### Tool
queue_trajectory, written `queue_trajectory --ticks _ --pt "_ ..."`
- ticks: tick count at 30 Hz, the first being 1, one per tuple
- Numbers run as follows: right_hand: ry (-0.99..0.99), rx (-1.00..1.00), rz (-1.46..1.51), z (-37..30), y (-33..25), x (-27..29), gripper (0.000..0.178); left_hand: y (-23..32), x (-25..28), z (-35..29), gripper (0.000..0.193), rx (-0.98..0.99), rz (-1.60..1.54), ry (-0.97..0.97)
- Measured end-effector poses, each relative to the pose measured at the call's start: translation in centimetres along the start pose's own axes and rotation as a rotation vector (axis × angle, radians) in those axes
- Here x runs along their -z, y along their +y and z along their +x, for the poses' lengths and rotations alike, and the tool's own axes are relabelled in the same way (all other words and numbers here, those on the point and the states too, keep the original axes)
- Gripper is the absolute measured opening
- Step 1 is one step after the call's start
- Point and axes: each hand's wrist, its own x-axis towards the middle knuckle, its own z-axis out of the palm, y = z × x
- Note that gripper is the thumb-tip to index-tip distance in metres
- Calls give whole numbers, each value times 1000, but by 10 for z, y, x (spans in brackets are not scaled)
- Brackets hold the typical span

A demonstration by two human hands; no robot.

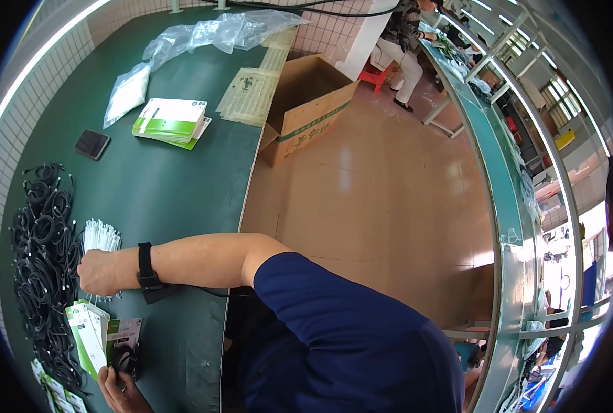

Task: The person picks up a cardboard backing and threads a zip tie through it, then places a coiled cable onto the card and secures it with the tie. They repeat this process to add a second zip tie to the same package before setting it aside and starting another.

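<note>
My right hand point(100, 272), a black strap point(145, 267) round its wrist, is closed over a bundle of thin white ties point(101, 235). Tie ends show on both sides of the fist, but what its fingers pinch is hidden. Below it, my left hand point(121, 394) is closed on a coiled black cable point(123, 358), pressed against a dark-and-green packaging card point(129, 329). More white-and-green cards point(88, 330) lie fanned beside that card. To the left of both hands stretches a long heap of coiled black cables point(41, 255).
On the green table point(183, 186) lie a card stack point(171, 122), a phone point(92, 144), clear plastic bags point(210, 33) and further cards point(55, 391) at lower left. A cardboard box point(313, 113) stands open by the edge. A person point(403, 51) sits at another bench.
</note>
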Motion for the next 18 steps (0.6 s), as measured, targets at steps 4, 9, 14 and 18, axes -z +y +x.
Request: queue_trajectory --ticks 4,9,14,18 --pt "27 -18 11 -1 5 0 17 -33 -13 -26 22 70 10 -48" --pt "114 -7 69 -1 9 9 14 -45 -12 -39 28 80 14 -63" --pt "352 3 126 -1 9 14 8 -24 -3 -37 31 63 -24 -18" --pt "617 71 278 -12 7 57 7 -1 4 -16 32 -1 -78 -28"
